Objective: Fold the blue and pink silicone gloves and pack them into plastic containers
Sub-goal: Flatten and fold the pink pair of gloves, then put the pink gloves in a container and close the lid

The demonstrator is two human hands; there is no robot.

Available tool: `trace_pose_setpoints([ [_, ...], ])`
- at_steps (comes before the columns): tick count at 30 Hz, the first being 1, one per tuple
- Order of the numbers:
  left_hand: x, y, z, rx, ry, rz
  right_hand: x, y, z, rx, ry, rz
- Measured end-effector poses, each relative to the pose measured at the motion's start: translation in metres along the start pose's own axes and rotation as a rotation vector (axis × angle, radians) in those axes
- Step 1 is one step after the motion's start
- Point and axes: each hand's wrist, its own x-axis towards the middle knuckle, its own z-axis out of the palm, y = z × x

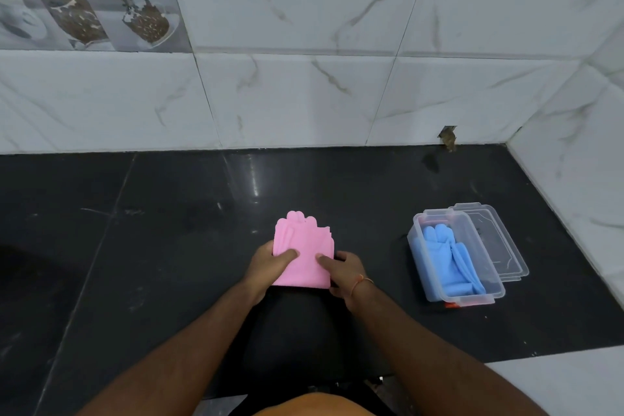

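The folded pink silicone gloves sit at the middle of the black counter, fingertips pointing toward the wall. My left hand grips their left edge, thumb on top. On the other side, my right hand holds the right edge with its thumb pressed on the pink surface. The blue gloves lie folded inside a clear plastic container to the right, apart from both hands.
A clear lid or second shallow container leans against the far side of the filled container. The black counter meets a marble-tiled wall behind and at the right. A thin bracelet is on my right wrist.
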Motion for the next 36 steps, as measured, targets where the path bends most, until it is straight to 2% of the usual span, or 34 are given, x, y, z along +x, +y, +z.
trace_pose_setpoints([
  [4, -0.004, 0.012, 0.005, -0.265, -0.054, -0.073, -0.007, -0.008, -0.014, 0.125, -0.131, 0.022],
  [8, -0.007, 0.025, 0.017, -0.346, -0.116, 0.018, -0.016, -0.026, -0.04, 0.079, -0.201, -0.068],
  [12, -0.014, 0.048, 0.048, -0.436, -0.196, 0.116, -0.03, -0.047, -0.079, 0.044, -0.146, -0.261],
  [15, -0.019, 0.072, 0.082, -0.427, -0.2, 0.147, -0.039, -0.057, -0.119, 0.047, -0.059, -0.371],
  [21, -0.021, 0.095, 0.156, -0.291, -0.229, 0.18, -0.042, -0.058, -0.212, -0.023, 0.065, -0.415],
  [27, -0.022, 0.094, 0.212, -0.112, -0.298, 0.218, -0.035, -0.039, -0.293, -0.194, 0.198, -0.42],
  [30, -0.021, 0.096, 0.235, 0.028, -0.221, 0.265, -0.022, -0.028, -0.316, -0.251, 0.23, -0.402],
  [33, -0.019, 0.096, 0.25, 0.242, -0.118, 0.353, -0.006, -0.018, -0.327, -0.462, 0.271, -0.396],
  [36, -0.014, 0.092, 0.252, 0.44, -0.092, 0.428, 0.006, -0.012, -0.327, -0.654, 0.319, -0.405],
])
